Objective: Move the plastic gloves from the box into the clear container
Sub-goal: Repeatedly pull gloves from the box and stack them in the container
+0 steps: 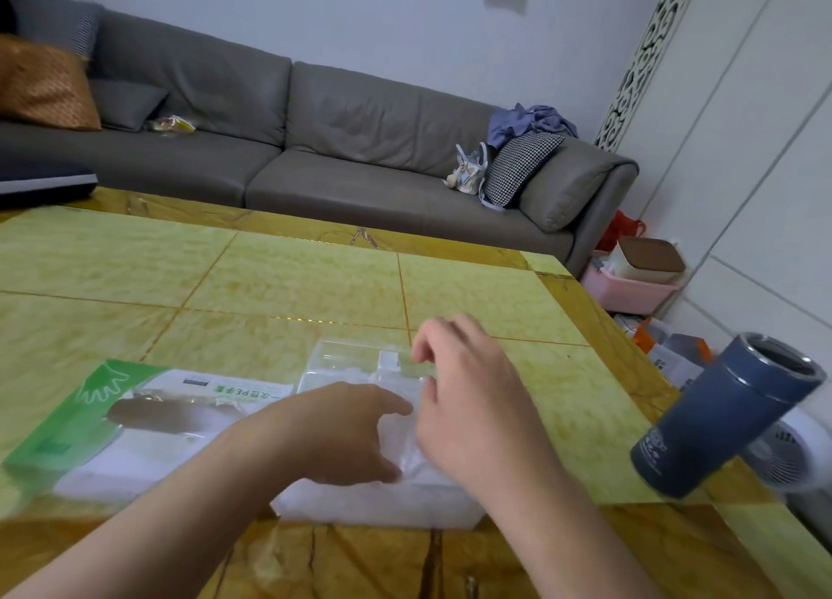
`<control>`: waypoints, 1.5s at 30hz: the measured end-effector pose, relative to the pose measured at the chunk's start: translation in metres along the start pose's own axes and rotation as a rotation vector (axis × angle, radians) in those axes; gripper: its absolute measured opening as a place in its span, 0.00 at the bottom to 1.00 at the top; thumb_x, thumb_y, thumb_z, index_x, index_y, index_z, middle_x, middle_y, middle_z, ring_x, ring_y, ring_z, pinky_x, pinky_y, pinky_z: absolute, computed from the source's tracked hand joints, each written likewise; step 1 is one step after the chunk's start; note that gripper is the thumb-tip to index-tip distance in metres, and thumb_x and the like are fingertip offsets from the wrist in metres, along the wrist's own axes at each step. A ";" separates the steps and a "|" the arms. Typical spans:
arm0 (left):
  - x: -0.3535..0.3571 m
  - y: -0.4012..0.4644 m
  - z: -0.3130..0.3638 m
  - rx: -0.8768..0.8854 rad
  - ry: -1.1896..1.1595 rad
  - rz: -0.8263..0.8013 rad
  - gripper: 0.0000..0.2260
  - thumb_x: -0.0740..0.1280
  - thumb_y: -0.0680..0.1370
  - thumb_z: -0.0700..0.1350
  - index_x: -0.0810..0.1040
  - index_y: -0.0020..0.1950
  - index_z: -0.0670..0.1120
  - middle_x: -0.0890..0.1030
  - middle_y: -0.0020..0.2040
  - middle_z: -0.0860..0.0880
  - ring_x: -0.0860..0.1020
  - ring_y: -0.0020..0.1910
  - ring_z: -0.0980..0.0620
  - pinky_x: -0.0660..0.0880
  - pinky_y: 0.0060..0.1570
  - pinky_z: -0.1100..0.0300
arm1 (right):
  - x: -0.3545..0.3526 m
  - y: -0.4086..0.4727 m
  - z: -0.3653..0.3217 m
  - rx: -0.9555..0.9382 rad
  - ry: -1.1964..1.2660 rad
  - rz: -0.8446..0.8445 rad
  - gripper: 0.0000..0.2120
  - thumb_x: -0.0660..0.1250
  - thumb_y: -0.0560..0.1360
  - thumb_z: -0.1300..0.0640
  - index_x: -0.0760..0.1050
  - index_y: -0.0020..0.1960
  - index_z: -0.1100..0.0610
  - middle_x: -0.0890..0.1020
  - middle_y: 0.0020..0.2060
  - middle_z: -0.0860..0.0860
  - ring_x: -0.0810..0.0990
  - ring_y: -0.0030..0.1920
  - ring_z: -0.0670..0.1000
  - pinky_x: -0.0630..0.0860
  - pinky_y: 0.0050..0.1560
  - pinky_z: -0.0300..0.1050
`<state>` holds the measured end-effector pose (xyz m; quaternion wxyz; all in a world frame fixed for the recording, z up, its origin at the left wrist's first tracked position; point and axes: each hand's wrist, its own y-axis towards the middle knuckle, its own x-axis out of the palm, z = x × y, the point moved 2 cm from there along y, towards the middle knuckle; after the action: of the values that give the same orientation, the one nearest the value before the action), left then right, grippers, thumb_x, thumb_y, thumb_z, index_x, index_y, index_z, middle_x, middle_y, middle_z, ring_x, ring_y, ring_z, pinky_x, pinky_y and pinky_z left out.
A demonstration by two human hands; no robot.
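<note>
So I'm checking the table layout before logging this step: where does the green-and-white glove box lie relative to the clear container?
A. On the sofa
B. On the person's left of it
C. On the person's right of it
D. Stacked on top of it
B: the green-and-white glove box lies flat on the table, on the person's left of the clear container.

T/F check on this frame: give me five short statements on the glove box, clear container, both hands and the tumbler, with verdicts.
1. The green and white glove box lies to the left of the clear container. True.
2. The blue tumbler stands between the box and the container. False: it is at the table's right edge, apart from both.
3. Both hands are over the container. True: the left hand and right hand are on the plastic gloves there.
4. The tumbler has a lid on. False: its top is open.
5. The glove box stands upright on end. False: it lies flat.
</note>
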<state>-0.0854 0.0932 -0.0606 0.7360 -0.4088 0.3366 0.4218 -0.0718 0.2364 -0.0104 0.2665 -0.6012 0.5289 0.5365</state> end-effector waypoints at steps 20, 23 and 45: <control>-0.010 -0.026 0.007 -0.055 0.145 0.285 0.22 0.74 0.77 0.49 0.71 0.68 0.58 0.77 0.56 0.57 0.81 0.50 0.54 0.81 0.50 0.53 | 0.037 -0.003 0.018 0.191 -0.099 -0.416 0.26 0.68 0.79 0.51 0.62 0.73 0.46 0.80 0.51 0.49 0.82 0.49 0.54 0.76 0.39 0.47; -0.007 -0.031 0.028 0.004 0.193 0.396 0.13 0.67 0.81 0.48 0.73 0.65 0.57 0.77 0.59 0.56 0.80 0.54 0.52 0.80 0.51 0.53 | 0.039 0.001 0.018 0.172 -0.071 -0.448 0.28 0.62 0.80 0.53 0.59 0.77 0.42 0.81 0.50 0.48 0.81 0.49 0.54 0.75 0.40 0.46; -0.004 0.010 0.005 -0.320 0.037 -0.215 0.40 0.65 0.78 0.43 0.42 0.82 0.46 0.80 0.42 0.45 0.76 0.40 0.46 0.71 0.37 0.56 | 0.050 0.014 0.017 0.416 -0.078 -0.724 0.39 0.61 0.80 0.59 0.45 0.85 0.58 0.77 0.67 0.59 0.81 0.56 0.57 0.70 0.37 0.46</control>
<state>-0.0949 0.0991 -0.0584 0.6962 -0.5618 0.2331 0.3812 -0.0976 0.2302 -0.0584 0.5734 -0.6608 0.3700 0.3125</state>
